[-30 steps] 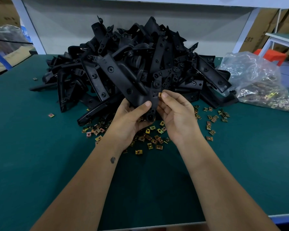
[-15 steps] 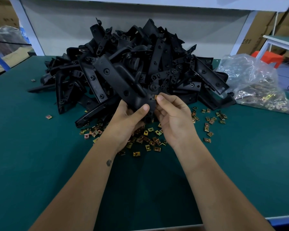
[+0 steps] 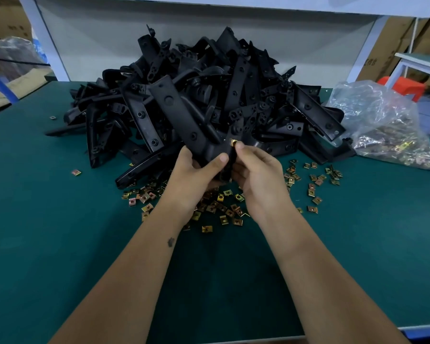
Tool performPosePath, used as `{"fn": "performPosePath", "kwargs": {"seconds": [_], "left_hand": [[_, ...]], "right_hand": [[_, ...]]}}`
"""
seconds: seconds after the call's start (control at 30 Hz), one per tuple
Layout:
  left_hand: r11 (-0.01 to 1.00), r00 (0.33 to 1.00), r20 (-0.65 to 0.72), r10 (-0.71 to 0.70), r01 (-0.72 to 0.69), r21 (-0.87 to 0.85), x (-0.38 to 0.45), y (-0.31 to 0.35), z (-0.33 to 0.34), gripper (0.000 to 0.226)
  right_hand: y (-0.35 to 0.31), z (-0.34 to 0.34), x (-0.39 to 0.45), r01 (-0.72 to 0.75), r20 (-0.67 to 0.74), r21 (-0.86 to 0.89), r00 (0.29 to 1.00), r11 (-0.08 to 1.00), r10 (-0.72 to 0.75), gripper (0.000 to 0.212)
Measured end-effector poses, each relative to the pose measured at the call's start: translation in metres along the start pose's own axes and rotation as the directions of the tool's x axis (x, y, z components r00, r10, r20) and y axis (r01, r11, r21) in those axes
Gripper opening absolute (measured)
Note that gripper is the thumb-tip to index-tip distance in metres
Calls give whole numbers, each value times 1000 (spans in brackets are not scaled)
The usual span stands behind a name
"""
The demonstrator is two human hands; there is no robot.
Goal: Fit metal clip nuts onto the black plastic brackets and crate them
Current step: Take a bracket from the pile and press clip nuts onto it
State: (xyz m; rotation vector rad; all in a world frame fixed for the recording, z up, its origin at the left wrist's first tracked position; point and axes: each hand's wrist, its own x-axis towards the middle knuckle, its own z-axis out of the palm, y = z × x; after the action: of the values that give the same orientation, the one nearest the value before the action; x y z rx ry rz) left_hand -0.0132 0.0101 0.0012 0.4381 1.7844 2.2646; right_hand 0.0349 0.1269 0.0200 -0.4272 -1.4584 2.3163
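- Right hand (image 3: 256,175): thumb and forefinger are closing on a small brass-coloured metal clip nut (image 3: 233,142), pinching it against the edge of a tab on the held bracket; the other fingers are curling loosely underneath.
- Left hand (image 3: 196,172): thumb is lying across the front and fingers are wrapping behind a long black plastic bracket with round holes (image 3: 179,115), gripping its lower end; the bracket is tilting up and away to the left, clear of the table.
- Directly under both hands, loose gold and copper-toned clip nuts (image 3: 224,209) are lying scattered on the dark green matted tabletop (image 3: 60,244); one stray is sitting well off to the left.
- Behind the hands, a tall heap of black plastic brackets (image 3: 233,90) is resting on the mat.
- Right of the heap, a crumpled clear plastic bag of metal clips (image 3: 382,125) is slumping on the table.
- Room: a white frame post (image 3: 45,40) and pale back panel are standing behind the bench; brown cardboard boxes (image 3: 387,55) and an orange stool (image 3: 400,86) are showing at far right.
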Motion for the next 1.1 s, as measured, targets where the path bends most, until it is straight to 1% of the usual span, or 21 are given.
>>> {"fn": "performPosePath", "kwargs": {"seconds": [0.07,0.1,0.13,0.17,0.2,0.23,0.27,0.3,0.33,0.37,0.4,0.43,0.5,0.57,0.63,0.7,0.77,0.8,0.87,0.97,1.1], "left_hand": [[985,999,-22,-35,31,-168,2,5,-2,33],[969,998,-41,-52,40,-245,3,8,-4,31],[949,996,-62,-68,45,-311,4,11,-6,28],[931,994,-78,-81,47,-363,5,13,-9,25],[914,992,-89,-91,48,-402,5,15,-11,24],[902,991,-92,-96,48,-428,5,16,-13,23],[894,991,-91,-99,48,-446,5,17,-14,24],[888,991,-87,-102,51,-458,4,17,-14,25],[884,991,-83,-107,57,-464,4,18,-15,26],[883,991,-78,-113,64,-466,4,18,-15,27],[883,990,-76,-120,71,-464,3,17,-14,28],[884,989,-77,-128,79,-460,3,17,-14,28],[887,988,-77,-137,88,-454,3,16,-14,26],[890,988,-71,-138,93,-446,3,16,-13,24],[893,989,-62,-137,96,-441,3,16,-12,25],[891,989,-55,-139,101,-442,2,16,-11,26],[891,988,-52,-144,106,-442,2,16,-11,26],[890,988,-51,-146,108,-443,2,16,-11,26],[890,987,-49,-151,114,-442,2,16,-10,26],[892,986,-43,-159,125,-435,2,15,-9,29],[898,986,-37,-162,132,-420,2,14,-8,30]], "right_hand": [[-3,-4,2,1,5,-22,1000,1000,-1,17],[-5,-6,3,24,-8,-78,1000,997,-24,18],[-7,-9,4,57,-19,-180,998,982,-61,17],[-8,-12,6,94,-17,-323,994,942,-105,16],[-9,-15,7,133,8,-489,989,862,-148,17],[-8,-16,7,173,63,-653,983,738,-175,17],[-6,-17,7,215,140,-790,975,574,-172,15],[-3,-18,6,257,222,-886,966,386,-133,11],[0,-17,5,298,289,-932,954,204,-75,11],[3,-17,4,335,334,-940,942,71,-24,17],[6,-17,5,353,353,-935,935,26,5,22],[6,-17,6,354,355,-934,935,39,12,23],[4,-17,6,351,354,-930,935,106,6,19],[4,-18,6,347,350,-929,937,127,3,18],[0,-18,6,344,349,-925,937,159,4,24],[-5,-20,8,325,345,-922,936,212,67,29],[-7,-23,9,344,371,-918,920,199,124,31],[-5,-24,10,362,386,-915,914,179,123,29],[-2,-23,10,387,401,-910,912,153,80,26],[3,-21,9,407,415,-902,909,144,36,27],[5,-21,11,413,415,-901,910,131,-10,22]]}}
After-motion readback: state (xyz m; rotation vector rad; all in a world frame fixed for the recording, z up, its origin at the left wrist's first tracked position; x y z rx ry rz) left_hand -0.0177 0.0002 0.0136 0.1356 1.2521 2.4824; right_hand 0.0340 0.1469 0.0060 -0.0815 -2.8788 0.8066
